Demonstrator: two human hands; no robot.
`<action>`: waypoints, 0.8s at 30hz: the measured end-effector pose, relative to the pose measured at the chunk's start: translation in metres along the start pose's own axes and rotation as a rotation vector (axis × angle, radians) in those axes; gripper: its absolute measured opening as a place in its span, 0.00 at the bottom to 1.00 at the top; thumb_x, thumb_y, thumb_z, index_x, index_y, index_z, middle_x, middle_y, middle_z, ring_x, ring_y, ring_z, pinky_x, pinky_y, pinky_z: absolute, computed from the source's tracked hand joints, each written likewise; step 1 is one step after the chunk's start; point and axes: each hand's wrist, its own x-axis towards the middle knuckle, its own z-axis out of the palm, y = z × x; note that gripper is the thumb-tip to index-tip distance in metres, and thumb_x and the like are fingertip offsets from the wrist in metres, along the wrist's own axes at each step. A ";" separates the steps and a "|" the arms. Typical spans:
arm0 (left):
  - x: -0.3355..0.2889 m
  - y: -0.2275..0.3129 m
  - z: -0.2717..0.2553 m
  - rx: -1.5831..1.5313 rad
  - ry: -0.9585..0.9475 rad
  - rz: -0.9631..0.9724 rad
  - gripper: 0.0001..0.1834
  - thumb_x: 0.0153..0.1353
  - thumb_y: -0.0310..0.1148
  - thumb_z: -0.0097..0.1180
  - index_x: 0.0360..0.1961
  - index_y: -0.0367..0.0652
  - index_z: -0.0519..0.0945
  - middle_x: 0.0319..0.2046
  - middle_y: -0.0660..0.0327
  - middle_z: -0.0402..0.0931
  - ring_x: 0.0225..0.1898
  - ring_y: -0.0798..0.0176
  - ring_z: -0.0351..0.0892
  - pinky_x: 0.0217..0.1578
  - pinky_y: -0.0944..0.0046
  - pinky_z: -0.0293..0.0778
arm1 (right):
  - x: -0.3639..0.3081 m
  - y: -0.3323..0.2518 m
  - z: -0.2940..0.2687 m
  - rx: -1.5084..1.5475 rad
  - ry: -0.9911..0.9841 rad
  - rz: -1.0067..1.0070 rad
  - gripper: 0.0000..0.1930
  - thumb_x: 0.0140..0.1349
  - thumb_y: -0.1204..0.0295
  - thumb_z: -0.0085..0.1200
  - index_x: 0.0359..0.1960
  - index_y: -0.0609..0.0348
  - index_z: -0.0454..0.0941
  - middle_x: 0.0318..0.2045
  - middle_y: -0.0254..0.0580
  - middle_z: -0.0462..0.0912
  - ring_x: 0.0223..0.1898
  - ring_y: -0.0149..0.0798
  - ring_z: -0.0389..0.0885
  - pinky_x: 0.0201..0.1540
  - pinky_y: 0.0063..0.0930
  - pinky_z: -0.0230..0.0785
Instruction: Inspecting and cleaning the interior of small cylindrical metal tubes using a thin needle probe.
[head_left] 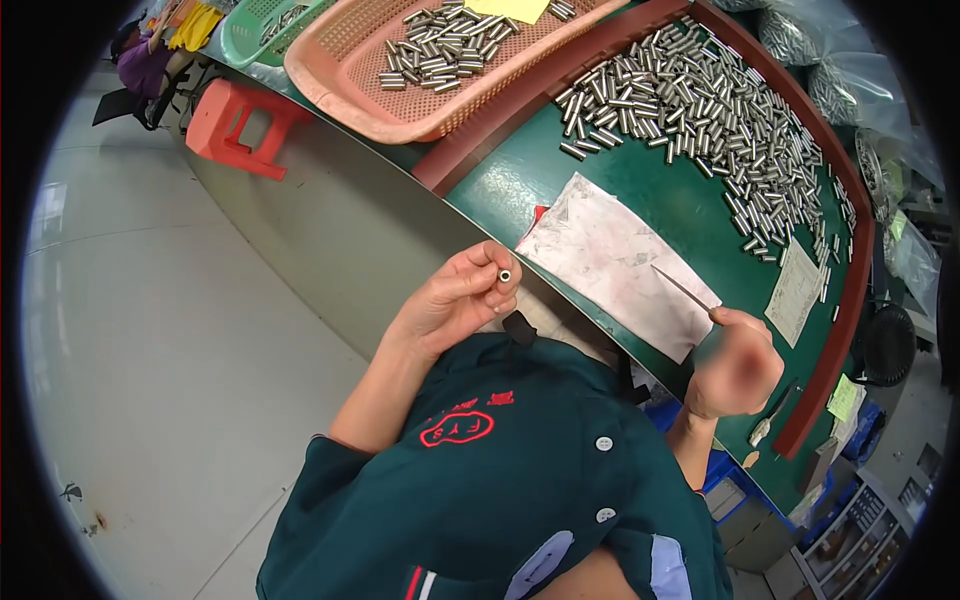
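Left hand (462, 292), centre: fingers pinched on tube (504, 276), just off table (520, 172) edge. Right hand (738, 368), right of centre: closed round pick (682, 288), tip over cloth (600, 245). Bare green between cloth and pile (690, 110), upper right; strip (848, 335) bounds far side.

Bright, fairly even indoor light leaves glints on the metal tubes (690, 110) and a soft sheen on the pale floor (150, 330), while a smeared blur covers the right hand (738, 365) and the bench (640, 185) curves with fisheye distortion toward a black rim.
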 end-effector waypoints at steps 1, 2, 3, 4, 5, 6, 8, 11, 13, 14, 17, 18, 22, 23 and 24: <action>0.001 -0.001 -0.001 0.033 -0.051 0.017 0.07 0.59 0.33 0.51 0.34 0.42 0.69 0.25 0.65 0.60 0.24 0.74 0.56 0.27 0.74 0.55 | 0.000 -0.001 0.000 -0.009 -0.011 0.011 0.05 0.60 0.79 0.46 0.34 0.67 0.65 0.25 0.55 0.77 0.27 0.40 0.76 0.31 0.27 0.73; 0.001 -0.001 -0.002 0.065 -0.103 0.034 0.08 0.58 0.34 0.51 0.33 0.42 0.69 0.24 0.65 0.60 0.24 0.74 0.56 0.27 0.75 0.55 | 0.000 0.000 0.000 -0.012 -0.010 0.012 0.05 0.60 0.79 0.46 0.34 0.67 0.65 0.25 0.55 0.77 0.27 0.40 0.76 0.31 0.27 0.73; 0.002 -0.002 -0.002 0.065 -0.104 0.033 0.08 0.58 0.34 0.51 0.33 0.42 0.69 0.24 0.65 0.60 0.24 0.74 0.56 0.27 0.75 0.55 | 0.000 0.001 0.000 -0.003 0.001 0.003 0.05 0.59 0.80 0.47 0.35 0.67 0.65 0.25 0.54 0.77 0.26 0.40 0.77 0.30 0.27 0.71; 0.002 -0.002 -0.003 0.077 -0.098 0.040 0.08 0.58 0.34 0.52 0.33 0.42 0.69 0.24 0.65 0.60 0.24 0.73 0.56 0.27 0.75 0.55 | -0.001 0.002 0.000 0.006 0.012 -0.006 0.06 0.58 0.81 0.49 0.36 0.67 0.66 0.24 0.54 0.78 0.26 0.40 0.77 0.29 0.27 0.69; 0.002 -0.003 -0.003 0.089 -0.093 0.047 0.08 0.58 0.34 0.52 0.33 0.43 0.69 0.24 0.65 0.60 0.24 0.73 0.56 0.27 0.75 0.55 | -0.001 0.001 0.000 0.005 0.012 -0.007 0.06 0.58 0.81 0.49 0.36 0.67 0.66 0.24 0.54 0.78 0.26 0.40 0.77 0.29 0.27 0.69; 0.002 -0.003 -0.003 0.089 -0.095 0.047 0.08 0.58 0.34 0.52 0.33 0.43 0.69 0.24 0.65 0.60 0.24 0.73 0.56 0.27 0.75 0.55 | -0.001 0.001 0.000 0.007 0.011 -0.004 0.06 0.58 0.81 0.48 0.36 0.67 0.66 0.24 0.53 0.78 0.26 0.40 0.77 0.29 0.27 0.70; 0.001 -0.002 -0.003 0.069 -0.082 0.047 0.07 0.58 0.34 0.51 0.33 0.43 0.69 0.24 0.65 0.60 0.24 0.73 0.56 0.27 0.75 0.55 | 0.000 0.001 0.000 0.008 0.009 -0.003 0.06 0.58 0.81 0.48 0.36 0.67 0.66 0.24 0.53 0.78 0.26 0.40 0.77 0.29 0.27 0.70; 0.001 -0.002 -0.001 0.040 -0.049 0.036 0.07 0.59 0.34 0.51 0.34 0.43 0.70 0.24 0.65 0.60 0.24 0.73 0.56 0.27 0.75 0.55 | -0.001 0.000 0.000 -0.002 0.013 -0.007 0.06 0.57 0.81 0.48 0.36 0.67 0.66 0.24 0.53 0.78 0.25 0.40 0.77 0.29 0.27 0.70; 0.000 -0.003 -0.005 0.009 -0.071 0.034 0.06 0.59 0.32 0.51 0.35 0.42 0.70 0.26 0.64 0.62 0.25 0.73 0.59 0.29 0.74 0.57 | -0.002 0.000 0.000 0.002 0.012 0.001 0.06 0.57 0.81 0.48 0.35 0.67 0.66 0.24 0.53 0.78 0.25 0.40 0.77 0.29 0.27 0.70; 0.000 -0.003 -0.007 -0.024 -0.093 0.029 0.06 0.59 0.31 0.51 0.36 0.42 0.71 0.28 0.64 0.64 0.27 0.72 0.61 0.31 0.73 0.59 | -0.001 0.000 0.000 0.004 0.012 -0.001 0.06 0.57 0.81 0.48 0.35 0.67 0.66 0.24 0.53 0.78 0.25 0.40 0.77 0.29 0.27 0.70; 0.001 -0.004 -0.003 0.073 -0.080 0.049 0.07 0.59 0.33 0.51 0.34 0.43 0.70 0.25 0.64 0.61 0.24 0.73 0.57 0.28 0.74 0.56 | -0.001 0.000 0.000 -0.002 0.010 -0.006 0.06 0.57 0.81 0.49 0.35 0.67 0.66 0.24 0.53 0.78 0.25 0.40 0.77 0.29 0.27 0.69; 0.000 -0.004 -0.003 0.073 -0.080 0.049 0.07 0.59 0.33 0.51 0.34 0.43 0.70 0.25 0.64 0.61 0.24 0.73 0.57 0.28 0.74 0.56 | -0.001 0.000 0.000 -0.002 0.011 -0.009 0.06 0.57 0.81 0.49 0.35 0.67 0.66 0.24 0.53 0.78 0.25 0.40 0.77 0.29 0.27 0.69; -0.001 -0.005 -0.003 0.121 -0.066 0.060 0.06 0.58 0.33 0.52 0.34 0.43 0.70 0.26 0.63 0.62 0.25 0.72 0.58 0.28 0.74 0.56 | 0.000 0.000 0.000 0.004 0.010 -0.016 0.06 0.58 0.81 0.49 0.35 0.67 0.66 0.23 0.53 0.78 0.25 0.40 0.77 0.29 0.27 0.69; -0.001 -0.005 -0.004 0.135 -0.056 0.062 0.06 0.58 0.32 0.52 0.33 0.43 0.70 0.26 0.63 0.63 0.25 0.72 0.59 0.28 0.74 0.56 | -0.001 0.000 0.000 0.004 0.010 -0.016 0.06 0.58 0.81 0.49 0.35 0.67 0.66 0.23 0.53 0.78 0.25 0.40 0.77 0.29 0.27 0.69; -0.001 -0.005 -0.004 0.135 -0.056 0.062 0.06 0.58 0.32 0.52 0.33 0.43 0.70 0.26 0.63 0.63 0.25 0.72 0.59 0.28 0.74 0.56 | -0.001 0.000 0.000 0.003 0.008 -0.019 0.06 0.58 0.81 0.49 0.35 0.67 0.66 0.23 0.53 0.78 0.25 0.40 0.77 0.28 0.27 0.69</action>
